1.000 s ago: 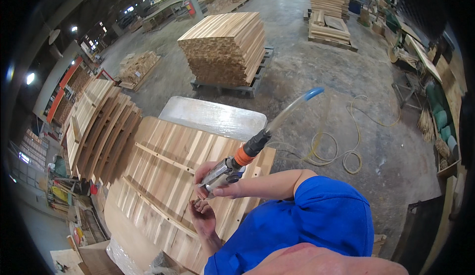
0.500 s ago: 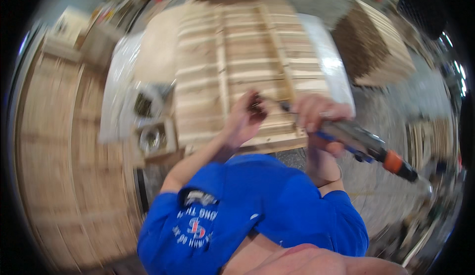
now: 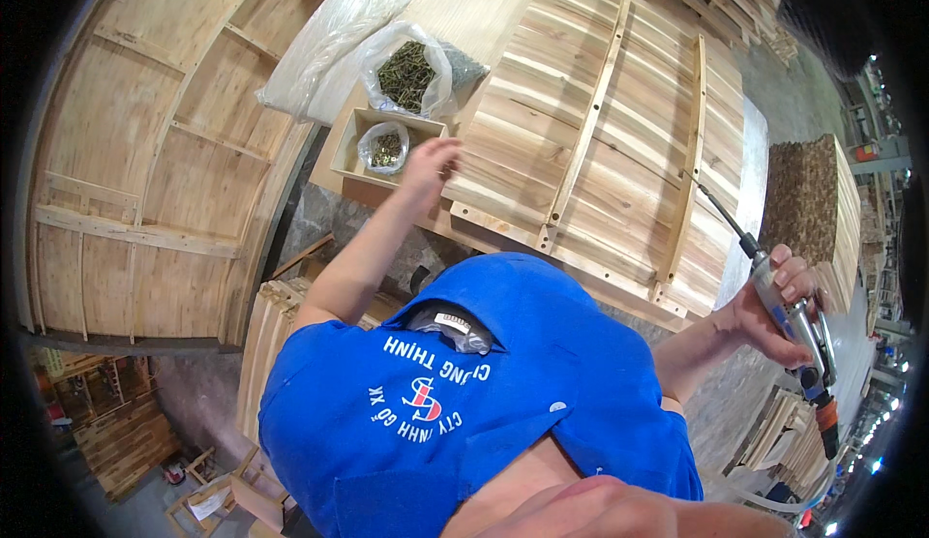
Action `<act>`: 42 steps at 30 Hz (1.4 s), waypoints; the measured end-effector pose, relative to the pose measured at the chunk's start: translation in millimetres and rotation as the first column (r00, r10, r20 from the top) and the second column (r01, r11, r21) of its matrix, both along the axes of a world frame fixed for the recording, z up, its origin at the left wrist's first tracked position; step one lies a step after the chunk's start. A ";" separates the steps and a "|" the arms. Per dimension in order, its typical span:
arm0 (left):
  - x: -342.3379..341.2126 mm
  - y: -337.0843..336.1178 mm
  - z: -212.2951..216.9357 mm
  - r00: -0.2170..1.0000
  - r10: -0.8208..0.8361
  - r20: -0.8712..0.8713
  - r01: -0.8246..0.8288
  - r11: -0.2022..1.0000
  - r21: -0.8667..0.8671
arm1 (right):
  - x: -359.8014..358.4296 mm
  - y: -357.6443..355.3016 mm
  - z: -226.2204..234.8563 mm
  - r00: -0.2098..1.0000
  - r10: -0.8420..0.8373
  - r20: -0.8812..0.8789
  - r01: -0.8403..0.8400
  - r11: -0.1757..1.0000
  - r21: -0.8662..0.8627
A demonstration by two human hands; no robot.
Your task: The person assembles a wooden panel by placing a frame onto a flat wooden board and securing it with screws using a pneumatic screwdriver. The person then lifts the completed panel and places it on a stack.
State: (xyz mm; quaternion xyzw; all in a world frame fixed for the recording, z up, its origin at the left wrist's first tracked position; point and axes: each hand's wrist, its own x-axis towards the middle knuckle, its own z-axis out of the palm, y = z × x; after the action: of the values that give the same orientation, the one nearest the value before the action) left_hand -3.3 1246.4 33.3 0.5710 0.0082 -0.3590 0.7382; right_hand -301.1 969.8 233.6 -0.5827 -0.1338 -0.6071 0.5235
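Left hand [image 3: 429, 163] reaches loosely open, holding nothing, toward the screw box [image 3: 385, 146] on the desk [image 3: 455, 15], right hand [image 3: 782, 308] grips the pneumatic screwdriver [image 3: 794, 320] beside the slatted panel [image 3: 600, 141], whose battens seem partly screwed.

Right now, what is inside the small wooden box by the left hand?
The wooden box holds a clear plastic bag of dark screws. The left hand reaches toward it. The bag covers part of the box floor.

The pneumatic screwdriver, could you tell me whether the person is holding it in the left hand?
No, the pneumatic screwdriver is gripped in the right hand, while the left hand reaches toward the small box.
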 end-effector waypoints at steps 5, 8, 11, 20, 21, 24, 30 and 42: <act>79.0 74.1 -39.0 0.914 -0.065 0.400 -0.117 0.902 0.415 | -6.9 -3.1 -5.2 0.997 -0.072 0.008 0.071 0.994 0.081; 91.6 78.4 -42.4 0.597 -0.549 0.585 -0.255 0.561 0.787 | -13.8 -5.9 -7.5 0.996 -0.091 0.002 0.091 0.993 0.082; 79.6 64.9 -33.8 0.518 -0.762 0.389 -0.232 0.312 0.921 | -24.4 -9.8 -10.5 0.987 -0.155 -0.035 0.158 0.985 0.067; 79.0 64.9 -44.3 0.574 -0.671 0.469 -0.214 0.430 0.877 | -39.5 -11.6 -16.9 0.969 -0.243 -0.052 0.247 0.963 0.110; 80.4 67.7 -46.9 0.576 -0.645 0.502 -0.238 0.456 0.858 | -39.6 -12.2 -18.8 0.970 -0.237 -0.046 0.241 0.964 0.111; 83.4 73.7 -51.6 0.563 -0.657 0.501 -0.267 0.430 0.863 | -36.9 -11.7 -22.5 0.973 -0.229 -0.035 0.232 0.967 0.102; 74.3 65.2 -38.8 0.773 -0.330 0.542 -0.126 0.757 0.641 | -46.0 -15.6 -24.6 0.987 -0.153 -0.043 0.157 0.981 0.114; -135.0 -165.4 22.3 0.825 -0.563 0.055 0.559 0.826 0.076 | -46.6 -9.2 -33.8 0.990 0.115 -0.079 -0.109 0.991 0.077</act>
State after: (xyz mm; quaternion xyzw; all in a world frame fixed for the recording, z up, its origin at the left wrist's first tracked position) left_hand -138.3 1081.1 55.7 0.5818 -0.1776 -0.5378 0.5836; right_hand -347.7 960.6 199.8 -0.5796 -0.1224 -0.5565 0.5825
